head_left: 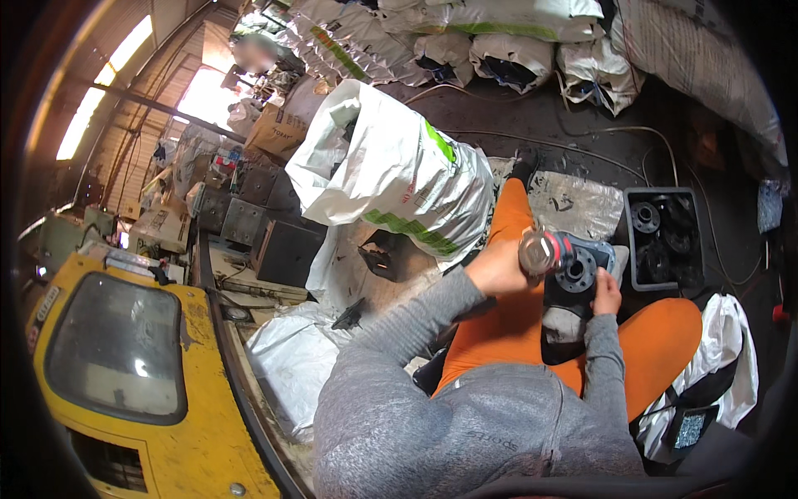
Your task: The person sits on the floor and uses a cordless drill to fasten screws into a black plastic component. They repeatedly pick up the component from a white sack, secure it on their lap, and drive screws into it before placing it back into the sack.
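Between my knees, my left hand point(501, 268) is wrapped round a handheld power tool point(542, 252) with a rounded grey body and a red band. The tool is beside and partly over a black flanged part point(575, 274) with a round centre and small holes round it. My right hand point(608, 293) grips the near right edge of this part, thumb and fingers bent. Below the part, a pale block point(564, 324) shows. The tool's tip is hidden, so I cannot tell whether it touches the part.
To the right stands a grey crate point(700, 241) holding several black round parts. A large white sack point(399, 170) leans beyond my left arm. A yellow machine panel point(199, 391) lies at left. Hoses point(582, 156) cross the dark floor; filled sacks point(511, 60) line the back.
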`<state>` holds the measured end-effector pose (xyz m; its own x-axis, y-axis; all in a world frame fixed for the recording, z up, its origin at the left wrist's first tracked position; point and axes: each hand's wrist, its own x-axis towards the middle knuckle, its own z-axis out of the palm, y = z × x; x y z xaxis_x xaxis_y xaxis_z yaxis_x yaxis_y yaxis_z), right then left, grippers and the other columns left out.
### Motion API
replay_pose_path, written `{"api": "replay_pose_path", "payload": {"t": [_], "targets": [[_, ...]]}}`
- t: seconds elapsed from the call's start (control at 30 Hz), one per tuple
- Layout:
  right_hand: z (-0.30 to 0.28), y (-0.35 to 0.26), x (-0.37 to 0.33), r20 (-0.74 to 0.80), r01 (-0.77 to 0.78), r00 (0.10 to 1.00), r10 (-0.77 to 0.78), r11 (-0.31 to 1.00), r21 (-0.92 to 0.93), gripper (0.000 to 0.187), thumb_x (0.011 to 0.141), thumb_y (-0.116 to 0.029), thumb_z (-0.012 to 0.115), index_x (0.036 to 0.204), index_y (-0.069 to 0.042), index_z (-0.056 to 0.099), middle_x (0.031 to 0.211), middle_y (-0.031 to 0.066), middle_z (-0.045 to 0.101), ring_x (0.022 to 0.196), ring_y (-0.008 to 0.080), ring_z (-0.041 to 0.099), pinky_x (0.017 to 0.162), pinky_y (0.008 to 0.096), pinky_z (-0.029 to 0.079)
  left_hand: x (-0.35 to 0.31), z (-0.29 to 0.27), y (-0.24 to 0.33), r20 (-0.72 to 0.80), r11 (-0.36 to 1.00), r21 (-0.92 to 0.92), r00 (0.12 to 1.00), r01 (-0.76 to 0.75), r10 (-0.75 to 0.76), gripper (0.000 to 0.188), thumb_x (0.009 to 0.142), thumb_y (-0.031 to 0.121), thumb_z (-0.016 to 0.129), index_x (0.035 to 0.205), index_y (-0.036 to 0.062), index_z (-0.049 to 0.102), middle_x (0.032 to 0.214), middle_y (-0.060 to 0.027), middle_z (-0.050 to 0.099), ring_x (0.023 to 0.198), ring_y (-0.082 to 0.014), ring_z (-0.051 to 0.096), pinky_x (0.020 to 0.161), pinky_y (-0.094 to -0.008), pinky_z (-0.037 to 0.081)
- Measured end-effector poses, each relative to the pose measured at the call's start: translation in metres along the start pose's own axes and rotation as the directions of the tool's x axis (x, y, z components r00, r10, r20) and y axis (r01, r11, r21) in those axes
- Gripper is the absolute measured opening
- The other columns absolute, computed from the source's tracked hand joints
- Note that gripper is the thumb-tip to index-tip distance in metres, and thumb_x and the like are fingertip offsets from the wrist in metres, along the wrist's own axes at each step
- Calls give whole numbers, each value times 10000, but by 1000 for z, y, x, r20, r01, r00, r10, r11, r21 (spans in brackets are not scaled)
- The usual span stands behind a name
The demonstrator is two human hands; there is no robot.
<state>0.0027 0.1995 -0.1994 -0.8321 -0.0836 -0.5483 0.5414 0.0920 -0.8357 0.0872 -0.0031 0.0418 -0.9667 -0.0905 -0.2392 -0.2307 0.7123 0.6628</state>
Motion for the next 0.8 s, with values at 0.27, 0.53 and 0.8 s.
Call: {"api": "replay_pose_path", "payload": {"t": [0.27, 0.53, 0.8], "targets": [[-35, 2, -12, 428, -363, 904, 21, 567, 739, 476, 953, -79, 492, 1422, -101, 413, 1097, 75, 583, 941, 182, 589, 770, 327, 525, -52, 26, 13, -49, 978, -160, 991, -131, 125, 357, 745, 185, 779, 1022, 32, 614, 919, -126, 672, 820, -256, 669, 758, -357, 529], [-17, -12, -9, 623, -484, 759, -189, 476, 735, 510, 962, -38, 518, 1449, -79, 371, 1364, 122, 523, 1232, 226, 545, 965, 420, 511, -44, 19, 8, -17, 942, 53, 943, -331, 333, 393, 804, 120, 705, 1187, 66, 632, 1106, -122, 666, 1009, -278, 644, 901, -378, 507], [-22, -43, -43, 568, -505, 823, -31, 420, 754, 359, 955, -56, 561, 1310, -23, 521, 1169, 112, 636, 1071, 212, 638, 916, 383, 562, -33, 24, 40, -23, 951, 6, 951, -310, 310, 201, 756, 21, 735, 952, 25, 689, 835, -73, 682, 724, -203, 659, 653, -325, 517]]}}
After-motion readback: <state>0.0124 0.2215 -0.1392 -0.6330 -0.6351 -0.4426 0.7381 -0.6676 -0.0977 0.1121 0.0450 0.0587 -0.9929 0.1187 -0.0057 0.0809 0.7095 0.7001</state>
